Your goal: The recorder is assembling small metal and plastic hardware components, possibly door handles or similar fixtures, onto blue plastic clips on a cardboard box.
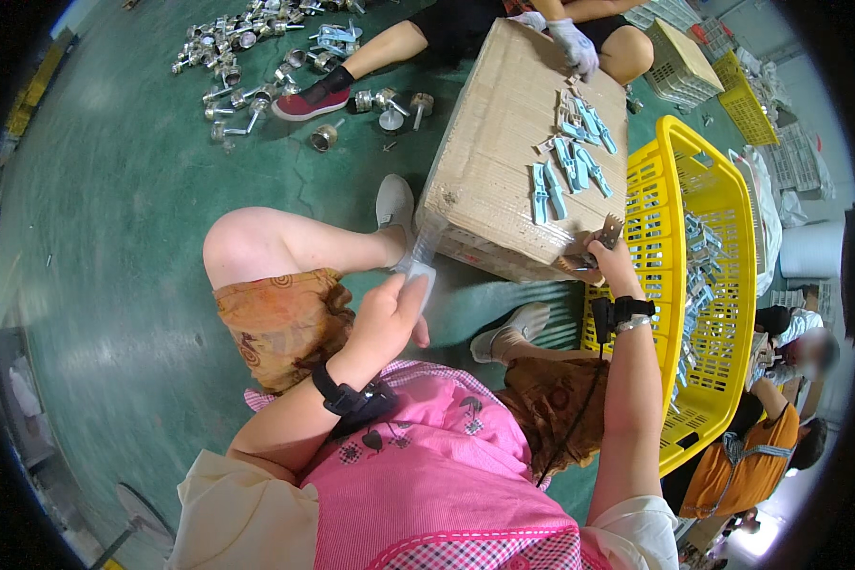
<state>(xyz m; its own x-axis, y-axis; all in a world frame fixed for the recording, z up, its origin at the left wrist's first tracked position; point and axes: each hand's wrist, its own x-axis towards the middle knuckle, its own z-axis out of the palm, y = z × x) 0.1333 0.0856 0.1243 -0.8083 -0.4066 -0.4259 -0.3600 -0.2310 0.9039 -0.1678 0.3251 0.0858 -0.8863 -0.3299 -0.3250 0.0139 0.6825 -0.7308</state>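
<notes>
My left hand (395,312) is closed around a translucent whitish plastic strip (418,282), just off the near left corner of a cardboard box (484,142). The strip seems to run up to the box's edge, but I cannot tell whether it is stuck there. At the box's near right corner, my right hand (614,261) grips a brown tool with a toothed edge (610,231); my fingers hide part of it. On the box top lie several light blue clip-shaped pieces (570,166) with metal parts.
A yellow plastic basket (673,313) full of blue and metal pieces stands close to my right arm. Across the box, a co-worker's gloved hand (576,49) rests near its far edge. Metal cup-shaped parts (256,85) lie scattered on the green floor.
</notes>
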